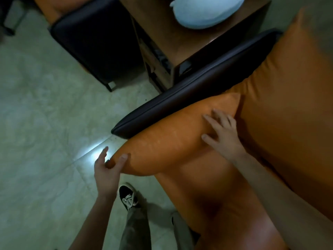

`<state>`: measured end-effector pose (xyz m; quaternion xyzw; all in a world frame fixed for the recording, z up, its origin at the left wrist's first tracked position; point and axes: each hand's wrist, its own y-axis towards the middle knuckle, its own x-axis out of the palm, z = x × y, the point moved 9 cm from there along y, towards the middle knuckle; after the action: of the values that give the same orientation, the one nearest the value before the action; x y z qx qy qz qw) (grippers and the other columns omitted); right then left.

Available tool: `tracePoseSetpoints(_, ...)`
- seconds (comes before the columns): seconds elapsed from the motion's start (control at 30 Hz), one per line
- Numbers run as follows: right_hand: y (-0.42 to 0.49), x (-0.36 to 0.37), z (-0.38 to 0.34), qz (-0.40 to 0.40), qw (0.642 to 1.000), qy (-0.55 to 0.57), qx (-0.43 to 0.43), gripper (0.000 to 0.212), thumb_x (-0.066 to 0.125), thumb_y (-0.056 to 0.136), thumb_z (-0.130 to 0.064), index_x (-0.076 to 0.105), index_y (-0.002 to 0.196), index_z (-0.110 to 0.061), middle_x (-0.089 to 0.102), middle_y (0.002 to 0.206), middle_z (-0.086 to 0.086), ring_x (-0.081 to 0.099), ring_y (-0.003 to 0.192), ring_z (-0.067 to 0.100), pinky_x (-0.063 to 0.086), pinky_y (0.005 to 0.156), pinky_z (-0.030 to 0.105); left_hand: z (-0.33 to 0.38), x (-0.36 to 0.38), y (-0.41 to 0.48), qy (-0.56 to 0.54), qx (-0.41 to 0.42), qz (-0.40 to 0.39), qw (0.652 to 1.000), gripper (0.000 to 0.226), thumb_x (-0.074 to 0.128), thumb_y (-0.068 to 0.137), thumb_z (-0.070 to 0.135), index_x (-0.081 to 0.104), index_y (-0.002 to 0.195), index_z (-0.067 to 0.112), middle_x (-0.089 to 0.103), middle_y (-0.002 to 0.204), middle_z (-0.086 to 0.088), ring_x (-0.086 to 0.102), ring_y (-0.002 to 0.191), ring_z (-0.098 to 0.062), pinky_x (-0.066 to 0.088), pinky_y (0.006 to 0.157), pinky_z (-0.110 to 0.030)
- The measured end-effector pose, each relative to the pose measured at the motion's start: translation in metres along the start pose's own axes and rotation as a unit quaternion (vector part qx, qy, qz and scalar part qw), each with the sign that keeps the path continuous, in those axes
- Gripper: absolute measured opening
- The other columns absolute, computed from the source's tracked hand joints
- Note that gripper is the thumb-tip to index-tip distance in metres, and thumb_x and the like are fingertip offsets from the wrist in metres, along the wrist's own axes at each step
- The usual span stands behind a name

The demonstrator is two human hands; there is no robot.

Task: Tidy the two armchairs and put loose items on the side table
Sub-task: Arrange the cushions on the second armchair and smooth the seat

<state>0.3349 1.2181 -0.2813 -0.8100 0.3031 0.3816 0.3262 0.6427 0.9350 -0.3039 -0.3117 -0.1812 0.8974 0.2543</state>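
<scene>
An orange cushion (167,139) lies tilted against the dark armrest (189,91) of the near armchair, above its orange seat (225,199). My left hand (108,170) grips the cushion's lower left corner, thumb on top. My right hand (223,132) lies flat on the cushion's upper right part with fingers spread. The orange backrest (288,105) fills the right side. The wooden side table (180,42) stands between the two armchairs, with a pale blue soft item (207,11) on top. The second armchair's dark arm (95,38) is at upper left.
Pale tiled floor (41,114) spreads to the left with a bright light reflection. My leg and black sneaker (128,195) stand at the seat's front edge. The side table has open shelves with dark things inside.
</scene>
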Motion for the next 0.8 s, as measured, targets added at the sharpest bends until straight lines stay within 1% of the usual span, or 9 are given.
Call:
tracePoseSetpoints(0.07, 0.002, 0.014, 0.0, -0.029, 1.0, 0.001, 0.009, 0.079, 0.06, 0.091, -0.058, 0.018, 0.157, -0.045, -0.011, 0.167, -0.017, -0.016, 0.152, 0.012, -0.004, 0.122, 0.059, -0.008, 0.011, -0.012, -0.071, -0.007, -0.048, 0.996, 0.1, 0.088, 0.074, 0.034, 0.026, 0.15, 0.051, 0.037, 0.155, 0.003, 0.049, 0.134, -0.023, 0.047, 0.106, -0.048)
tracePoseSetpoints(0.1, 0.004, 0.02, 0.0, -0.045, 0.999, 0.005, 0.012, 0.087, 0.059, 0.089, -0.064, 0.01, 0.158, -0.045, -0.02, 0.165, -0.018, -0.026, 0.15, 0.009, -0.009, 0.12, 0.057, -0.007, 0.019, -0.019, -0.057, 0.013, -0.081, 0.995, 0.109, 0.09, 0.072, 0.031, 0.019, 0.151, 0.052, 0.034, 0.156, 0.003, 0.047, 0.135, -0.021, 0.048, 0.105, -0.045)
tracePoseSetpoints(0.2, 0.011, 0.028, -0.001, -0.075, 0.997, 0.022, 0.025, 0.097, 0.06, 0.085, -0.07, -0.001, 0.158, -0.047, -0.031, 0.16, -0.02, -0.037, 0.145, 0.007, -0.012, 0.118, 0.056, 0.0, 0.036, -0.027, 0.012, 0.067, -0.121, 0.99, 0.11, 0.09, 0.071, 0.026, 0.019, 0.15, 0.052, 0.03, 0.153, 0.009, 0.044, 0.134, -0.018, 0.049, 0.094, -0.025)
tracePoseSetpoints(0.23, 0.014, 0.027, -0.001, -0.082, 0.996, 0.017, 0.028, 0.099, 0.061, 0.084, -0.069, -0.002, 0.157, -0.047, -0.032, 0.16, -0.02, -0.037, 0.145, 0.008, -0.012, 0.119, 0.057, 0.003, 0.036, -0.026, 0.016, 0.078, -0.118, 0.99, 0.105, 0.089, 0.072, 0.026, 0.022, 0.148, 0.052, 0.031, 0.149, 0.011, 0.045, 0.133, -0.018, 0.05, 0.091, -0.024)
tracePoseSetpoints(0.37, 0.027, 0.021, 0.004, -0.099, 0.995, -0.022, 0.015, 0.101, 0.062, 0.083, -0.07, -0.003, 0.157, -0.048, -0.029, 0.162, -0.018, -0.036, 0.146, 0.01, -0.007, 0.121, 0.063, 0.009, 0.042, -0.027, 0.017, 0.096, -0.112, 0.989, 0.098, 0.09, 0.072, 0.033, 0.032, 0.151, 0.039, 0.036, 0.148, 0.012, 0.047, 0.131, -0.018, 0.053, 0.1, -0.041)
tracePoseSetpoints(0.5, 0.041, 0.017, 0.006, -0.105, 0.994, -0.04, -0.005, 0.102, 0.06, 0.079, -0.076, -0.002, 0.156, -0.051, -0.027, 0.163, -0.019, -0.036, 0.146, 0.009, -0.01, 0.119, 0.063, 0.008, 0.059, -0.028, -0.008, 0.074, -0.127, 0.989, 0.098, 0.085, 0.076, 0.024, 0.027, 0.153, 0.038, 0.035, 0.149, 0.008, 0.05, 0.128, -0.02, 0.056, 0.093, -0.037)
tracePoseSetpoints(0.6, 0.048, 0.017, 0.012, -0.099, 0.993, -0.059, -0.019, 0.102, 0.058, 0.077, -0.079, -0.002, 0.155, -0.052, -0.026, 0.163, -0.019, -0.036, 0.146, 0.01, -0.012, 0.118, 0.062, 0.004, 0.067, -0.027, -0.034, 0.061, -0.123, 0.99, 0.098, 0.083, 0.077, 0.025, 0.025, 0.154, 0.042, 0.033, 0.152, 0.008, 0.05, 0.13, -0.02, 0.055, 0.097, -0.044)
tracePoseSetpoints(0.73, 0.063, 0.005, 0.032, -0.092, 0.994, -0.061, -0.012, 0.102, 0.06, 0.077, -0.078, 0.001, 0.155, -0.051, -0.022, 0.165, -0.018, -0.033, 0.148, 0.009, -0.01, 0.118, 0.061, 0.02, 0.102, -0.033, -0.057, 0.059, -0.141, 0.987, 0.102, 0.081, 0.081, 0.023, 0.015, 0.156, 0.042, 0.028, 0.157, 0.012, 0.042, 0.137, -0.01, 0.048, 0.105, -0.036)
tracePoseSetpoints(0.8, 0.07, -0.003, 0.044, -0.095, 0.993, -0.073, -0.013, 0.102, 0.06, 0.077, -0.078, 0.002, 0.156, -0.05, -0.021, 0.165, -0.018, -0.031, 0.149, 0.01, -0.008, 0.119, 0.061, 0.03, 0.122, -0.033, -0.051, 0.071, -0.143, 0.986, 0.103, 0.08, 0.083, 0.024, 0.011, 0.158, 0.039, 0.023, 0.158, 0.016, 0.037, 0.136, 0.006, 0.041, 0.106, -0.025)
